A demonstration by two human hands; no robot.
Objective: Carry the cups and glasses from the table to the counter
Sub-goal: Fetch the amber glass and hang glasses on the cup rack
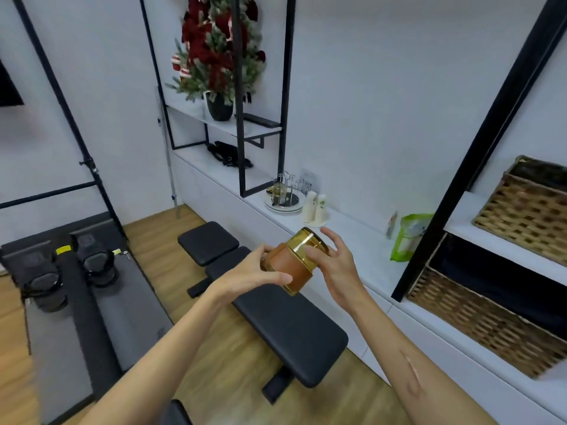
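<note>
The amber glass (299, 261), with a brown sleeve around its middle, was held in the air, tilted, with its open rim turned up and away toward the white desk (365, 240). It was over the black padded bench (276, 314), not yet on the desk. The left hand (260, 273) had it in a firm grip: the fingers were curled around the sleeve and the thumb lay along the lower side. The right hand (336, 265) was just beside the glass with spread, relaxed fingers; one finger touched the rim part, but this hand did not grasp it.

On the desk behind, a round tray with a metal rack (283, 196) stood near two white bottles (315, 207), and a green bag (409, 237) was further right. Wicker baskets (521, 216) sat in the shelves on the right. A decorated small tree in a dark pot (219, 56) stood on a higher shelf.
</note>
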